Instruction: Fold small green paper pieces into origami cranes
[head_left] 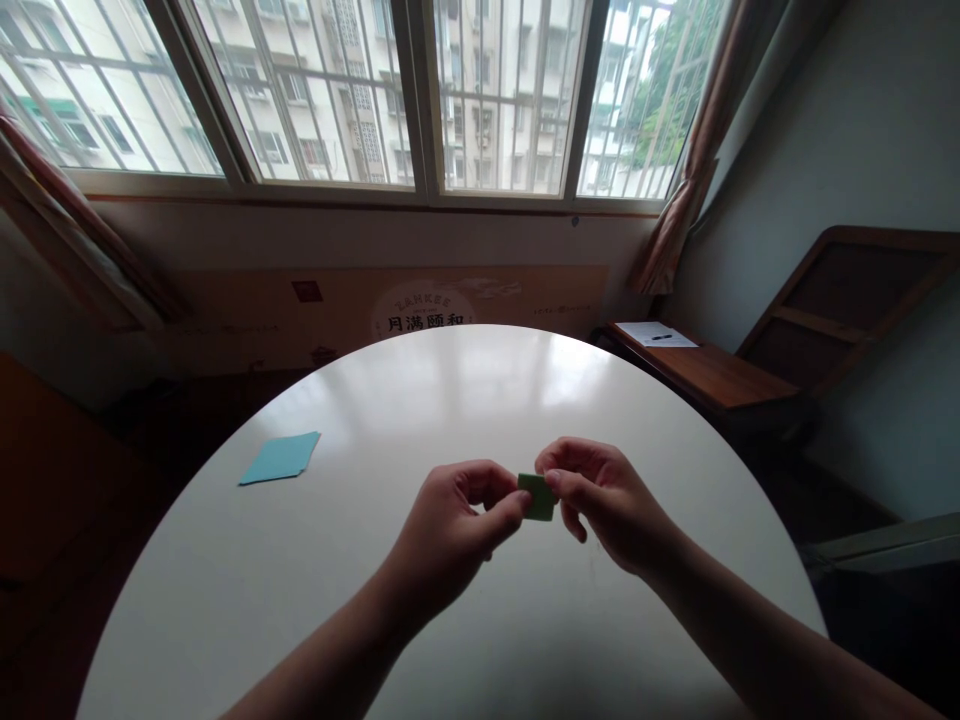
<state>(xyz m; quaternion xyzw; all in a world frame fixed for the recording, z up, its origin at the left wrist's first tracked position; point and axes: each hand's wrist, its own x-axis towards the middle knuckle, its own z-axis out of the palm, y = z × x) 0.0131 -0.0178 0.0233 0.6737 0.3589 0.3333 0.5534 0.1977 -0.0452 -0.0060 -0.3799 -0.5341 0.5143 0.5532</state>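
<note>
A small green square of folded paper (537, 499) is held up above the white round table (300, 600). My left hand (469, 515) pinches its left edge between thumb and fingers. From the other side, my right hand (600, 495) grips the upper right corner with thumb and forefinger, its other fingers curled below. The back of the paper is hidden from me. Off to the left, a stack of light blue paper squares (281, 458) lies flat on the table, apart from both hands.
Beyond the table's right edge stands a wooden chair or bench (720, 370), with a white sheet (656, 335) and a dark pen on it. A printed board (525, 300) leans below the barred window (502, 100). Curtains (690, 190) hang at both sides.
</note>
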